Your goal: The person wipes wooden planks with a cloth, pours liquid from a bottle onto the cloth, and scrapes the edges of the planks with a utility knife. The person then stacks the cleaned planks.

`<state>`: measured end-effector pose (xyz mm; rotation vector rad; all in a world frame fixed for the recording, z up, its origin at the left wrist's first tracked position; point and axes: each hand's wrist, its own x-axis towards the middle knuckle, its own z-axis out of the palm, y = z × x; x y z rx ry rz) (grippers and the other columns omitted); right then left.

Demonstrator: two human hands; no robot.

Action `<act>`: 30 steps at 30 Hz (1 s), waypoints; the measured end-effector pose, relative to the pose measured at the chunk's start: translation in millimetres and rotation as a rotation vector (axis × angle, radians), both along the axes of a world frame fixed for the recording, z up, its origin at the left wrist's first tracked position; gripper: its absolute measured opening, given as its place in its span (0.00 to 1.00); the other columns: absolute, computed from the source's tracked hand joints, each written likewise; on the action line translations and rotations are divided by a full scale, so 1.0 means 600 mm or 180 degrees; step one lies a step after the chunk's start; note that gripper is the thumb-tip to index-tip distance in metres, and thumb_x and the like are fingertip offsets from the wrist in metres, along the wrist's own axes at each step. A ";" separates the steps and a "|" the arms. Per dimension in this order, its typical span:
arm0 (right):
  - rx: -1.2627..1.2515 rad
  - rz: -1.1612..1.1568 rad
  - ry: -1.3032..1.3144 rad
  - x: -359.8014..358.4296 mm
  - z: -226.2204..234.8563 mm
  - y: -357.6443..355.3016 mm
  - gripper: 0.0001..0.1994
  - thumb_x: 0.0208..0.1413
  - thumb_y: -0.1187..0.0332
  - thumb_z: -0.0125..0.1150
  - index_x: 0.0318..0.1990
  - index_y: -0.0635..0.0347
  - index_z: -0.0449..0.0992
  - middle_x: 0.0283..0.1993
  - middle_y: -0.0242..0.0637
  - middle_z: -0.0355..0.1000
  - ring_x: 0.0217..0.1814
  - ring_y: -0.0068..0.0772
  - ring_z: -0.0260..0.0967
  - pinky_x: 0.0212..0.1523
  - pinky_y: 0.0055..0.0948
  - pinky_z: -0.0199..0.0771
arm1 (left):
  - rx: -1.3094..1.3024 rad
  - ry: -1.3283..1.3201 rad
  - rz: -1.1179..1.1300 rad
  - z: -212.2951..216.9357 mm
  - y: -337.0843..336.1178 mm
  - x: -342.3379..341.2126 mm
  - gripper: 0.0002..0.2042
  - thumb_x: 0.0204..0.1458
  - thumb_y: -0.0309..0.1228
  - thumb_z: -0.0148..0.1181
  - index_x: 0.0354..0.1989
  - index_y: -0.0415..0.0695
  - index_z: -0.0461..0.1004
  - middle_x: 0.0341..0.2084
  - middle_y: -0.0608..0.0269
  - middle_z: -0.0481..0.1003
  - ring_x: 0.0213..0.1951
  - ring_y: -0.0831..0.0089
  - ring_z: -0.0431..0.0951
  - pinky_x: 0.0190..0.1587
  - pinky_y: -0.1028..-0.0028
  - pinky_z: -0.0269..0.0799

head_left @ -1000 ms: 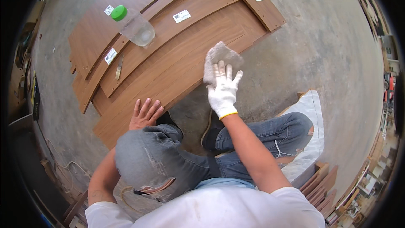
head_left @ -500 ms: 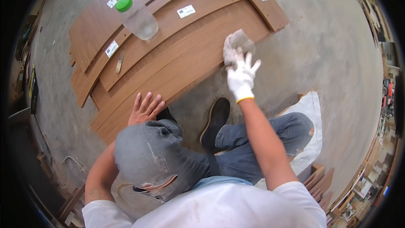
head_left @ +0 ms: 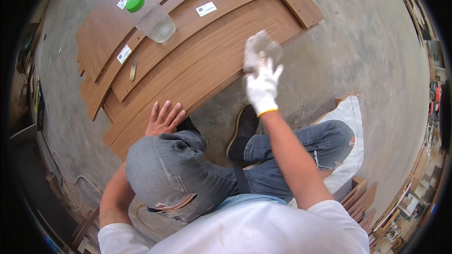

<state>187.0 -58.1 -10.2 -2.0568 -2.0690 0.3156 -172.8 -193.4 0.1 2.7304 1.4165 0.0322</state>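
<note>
Several brown wood-grain panels lie stacked on the floor before me. Bare and spread flat, my left hand [head_left: 163,121] presses on the near left part of the closest panel [head_left: 197,77]. My right hand [head_left: 263,84], in a white knit glove with a yellow cuff edge, holds a greyish-white rag [head_left: 258,49] against that panel near its front right edge. Both rag and glove are slightly blurred, and the fingers partly cover the rag. A knife-like tool with a light handle [head_left: 133,72] rests on the panels to the left.
A clear bottle with a green cap [head_left: 156,24] lies on the panels. Beside my right knee is a white sheet [head_left: 349,143], with wooden pieces [head_left: 360,200] stacked behind it. A cable [head_left: 80,181] trails over the concrete floor [head_left: 372,80] at left. Assorted items line the right rim.
My right hand and the rag have shifted slightly left and toward the far side along the panel. My left hand stays in the same place on it.
</note>
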 end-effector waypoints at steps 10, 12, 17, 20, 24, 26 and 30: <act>-0.0301 0.1147 0.0628 -0.175 0.035 -0.175 0.38 0.52 0.57 0.68 0.72 0.51 0.68 0.79 0.38 0.60 0.79 0.56 0.53 0.79 0.72 0.32 | 0.0000 0.0352 -0.0254 -0.008 0.005 -0.008 0.33 0.59 0.47 0.58 0.73 0.49 0.65 0.78 0.59 0.55 0.78 0.50 0.48 0.78 0.37 0.32; -0.0318 0.1450 0.0737 -0.188 0.034 -0.199 0.37 0.53 0.54 0.68 0.73 0.49 0.68 0.79 0.36 0.59 0.80 0.54 0.52 0.79 0.73 0.31 | -0.0182 0.0325 -0.0141 -0.022 -0.002 -0.015 0.34 0.60 0.51 0.55 0.73 0.51 0.64 0.79 0.62 0.53 0.80 0.52 0.45 0.78 0.37 0.30; -0.0547 0.1620 0.0640 -0.210 0.034 -0.219 0.36 0.58 0.53 0.64 0.74 0.47 0.66 0.80 0.33 0.58 0.82 0.51 0.49 0.80 0.71 0.31 | -0.0377 0.0759 -0.0117 -0.027 -0.002 -0.014 0.34 0.60 0.56 0.51 0.71 0.51 0.66 0.78 0.63 0.54 0.80 0.53 0.42 0.78 0.36 0.27; -0.0704 0.1700 0.0881 -0.195 0.036 -0.213 0.33 0.60 0.55 0.61 0.73 0.49 0.67 0.79 0.35 0.60 0.82 0.51 0.50 0.81 0.65 0.34 | -0.0283 0.0847 -0.0177 -0.026 0.000 -0.018 0.34 0.58 0.56 0.52 0.70 0.51 0.68 0.77 0.62 0.55 0.80 0.52 0.43 0.78 0.36 0.28; -0.2066 0.0909 0.2189 -0.169 0.044 -0.216 0.25 0.66 0.54 0.54 0.65 0.59 0.73 0.62 0.50 0.75 0.65 0.51 0.70 0.67 0.52 0.62 | 0.0028 0.0496 -0.0096 -0.012 -0.005 -0.006 0.34 0.52 0.42 0.62 0.70 0.49 0.68 0.77 0.62 0.57 0.79 0.53 0.47 0.80 0.41 0.34; -0.3541 -0.0428 0.2525 -0.155 0.065 -0.204 0.24 0.70 0.50 0.52 0.58 0.63 0.76 0.49 0.49 0.81 0.48 0.44 0.79 0.50 0.42 0.77 | 0.0057 0.0198 0.0009 -0.004 -0.008 -0.001 0.38 0.46 0.35 0.63 0.72 0.51 0.66 0.76 0.64 0.58 0.78 0.54 0.50 0.80 0.42 0.37; -0.2827 -0.1989 0.5166 -0.125 -0.016 -0.234 0.22 0.70 0.53 0.58 0.57 0.64 0.76 0.47 0.36 0.79 0.45 0.32 0.78 0.46 0.32 0.78 | -0.0063 0.0173 -0.0054 -0.009 0.010 0.012 0.41 0.43 0.34 0.64 0.73 0.52 0.65 0.76 0.64 0.59 0.78 0.54 0.51 0.80 0.42 0.37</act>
